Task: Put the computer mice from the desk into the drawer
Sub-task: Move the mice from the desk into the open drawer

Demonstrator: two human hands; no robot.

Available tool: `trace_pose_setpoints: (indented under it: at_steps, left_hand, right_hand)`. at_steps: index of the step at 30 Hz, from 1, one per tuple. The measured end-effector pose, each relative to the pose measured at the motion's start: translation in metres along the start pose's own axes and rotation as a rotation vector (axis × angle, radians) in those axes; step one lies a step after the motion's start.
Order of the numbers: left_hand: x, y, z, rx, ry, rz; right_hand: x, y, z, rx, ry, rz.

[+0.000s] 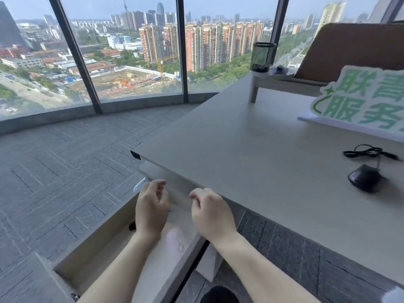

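Note:
A black wired mouse (364,178) lies on the beige desk (251,154) at the right, its cable (369,151) coiled just behind it. Below the desk's front left corner a pale drawer (91,243) stands pulled out. A white mouse (175,236) rests on the drawer's floor, and a small black object (132,225) shows by its left wall, partly hidden by my wrist. My left hand (150,208) hovers over the drawer with fingers loosely curled, holding nothing. My right hand (211,213) is beside it at the desk's edge, also loosely curled and empty.
A white and green sign (360,99) stands at the desk's right rear. A small riser shelf (284,80) with a black mesh pen cup (263,55) is at the back. Grey carpet and floor-to-ceiling windows lie to the left.

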State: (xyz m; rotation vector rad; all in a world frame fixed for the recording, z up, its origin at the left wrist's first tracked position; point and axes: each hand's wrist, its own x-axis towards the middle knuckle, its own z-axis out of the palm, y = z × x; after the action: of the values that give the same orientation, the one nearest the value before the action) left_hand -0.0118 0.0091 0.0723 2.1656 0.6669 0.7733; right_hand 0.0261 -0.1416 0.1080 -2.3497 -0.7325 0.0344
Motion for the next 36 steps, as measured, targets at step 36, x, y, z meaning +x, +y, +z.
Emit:
trace_pose_setpoints:
  at_steps: [36]
  left_hand:
    - [-0.080, 0.324, 0.212, -0.176, -0.365, 0.366]
  right_hand:
    - [-0.093, 0.254, -0.282, -0.020, 0.531, 0.481]
